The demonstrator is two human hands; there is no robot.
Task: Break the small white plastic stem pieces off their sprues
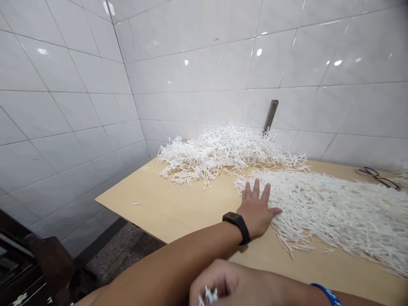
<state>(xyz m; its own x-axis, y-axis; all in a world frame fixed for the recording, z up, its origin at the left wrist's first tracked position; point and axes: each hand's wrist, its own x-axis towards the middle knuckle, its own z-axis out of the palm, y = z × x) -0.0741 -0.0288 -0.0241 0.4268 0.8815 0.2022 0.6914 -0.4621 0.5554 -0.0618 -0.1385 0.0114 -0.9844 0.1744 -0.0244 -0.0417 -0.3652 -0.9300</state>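
My left hand (pixel 256 208), a black watch (pixel 236 225) on its wrist, lies palm down with its fingers spread. It touches the left edge of a wide, flattened heap of short white string-like strands (pixel 331 208). Low in the view, my right hand (pixel 223 282) is curled around a small bunch of white strands (pixel 208 295), whose ends poke out between the fingers. A blue wristband (pixel 327 294) circles that wrist. Behind the left hand, a looser, fluffier pile of the same strands (pixel 229 148) rests against the wall.
The light wooden table (pixel 153 212) ends in a corner at the left. A few stray strands (pixel 136 203) lie there. A metal bar (pixel 270 115) leans at the tiled wall (pixel 204 72). Dark-framed glasses (pixel 379 176) lie at the back right. Dark furniture (pixel 41 263) stands lower left.
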